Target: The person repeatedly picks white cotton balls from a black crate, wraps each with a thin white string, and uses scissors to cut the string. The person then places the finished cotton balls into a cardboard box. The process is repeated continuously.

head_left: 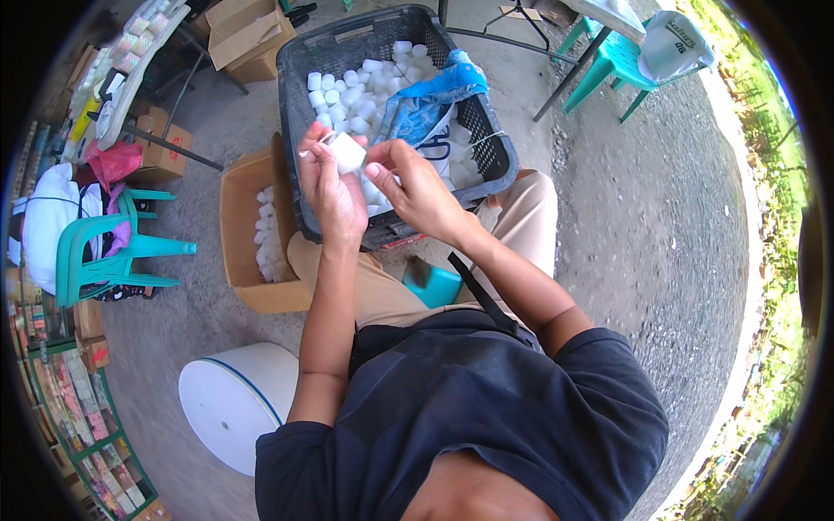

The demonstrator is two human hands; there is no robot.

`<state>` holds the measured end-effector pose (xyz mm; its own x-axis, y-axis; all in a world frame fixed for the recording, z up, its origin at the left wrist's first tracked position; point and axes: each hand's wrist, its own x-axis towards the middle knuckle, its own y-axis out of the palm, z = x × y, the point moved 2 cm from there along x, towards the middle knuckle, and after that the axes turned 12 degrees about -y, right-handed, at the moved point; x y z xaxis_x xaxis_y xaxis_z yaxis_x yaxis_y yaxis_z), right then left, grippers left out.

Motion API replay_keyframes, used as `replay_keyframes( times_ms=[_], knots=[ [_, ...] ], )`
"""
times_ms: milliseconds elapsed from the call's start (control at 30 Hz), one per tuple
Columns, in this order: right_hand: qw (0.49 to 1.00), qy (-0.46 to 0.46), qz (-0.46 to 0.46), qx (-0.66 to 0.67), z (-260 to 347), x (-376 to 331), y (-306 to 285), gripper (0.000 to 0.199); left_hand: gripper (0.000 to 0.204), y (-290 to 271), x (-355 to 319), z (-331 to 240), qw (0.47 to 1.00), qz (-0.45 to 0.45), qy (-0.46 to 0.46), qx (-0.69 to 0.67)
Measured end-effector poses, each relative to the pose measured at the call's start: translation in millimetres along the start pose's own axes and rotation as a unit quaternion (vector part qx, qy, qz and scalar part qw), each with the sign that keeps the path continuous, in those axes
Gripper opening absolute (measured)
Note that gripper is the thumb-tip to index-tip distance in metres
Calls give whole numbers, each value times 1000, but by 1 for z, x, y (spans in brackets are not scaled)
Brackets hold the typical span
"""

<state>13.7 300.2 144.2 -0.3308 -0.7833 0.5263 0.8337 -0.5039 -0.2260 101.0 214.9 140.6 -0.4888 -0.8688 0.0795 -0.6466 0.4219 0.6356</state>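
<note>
Both hands' grip holds the white cap [347, 151] tilted.

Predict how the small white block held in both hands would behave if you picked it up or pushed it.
The white block is probably light: fingertips of the left hand and right hand hold it. Its flat faces suggest sliding, not rolling. Stiffness cannot be judged.
</note>
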Motion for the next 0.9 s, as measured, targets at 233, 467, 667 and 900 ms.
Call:
replay_keyframes(
  times_ms=[233,467,667,900],
  knots=[
    [984,-52,102,-138,-7,10,12,13,51,-27,-4,1,981,91,-170,24],
    [854,-37,308,-418,-128,32,-65,17,47,-68,-2,-37,980,76,-185,2],
    [708,-104,416,-561,-165,44,-36,38,44,-45,-17,-24,964,92,-126,215],
    [817,34,384,-430,-175,49,-53,49,45,-45,-14,-32,939,57,13,339]
  ],
)
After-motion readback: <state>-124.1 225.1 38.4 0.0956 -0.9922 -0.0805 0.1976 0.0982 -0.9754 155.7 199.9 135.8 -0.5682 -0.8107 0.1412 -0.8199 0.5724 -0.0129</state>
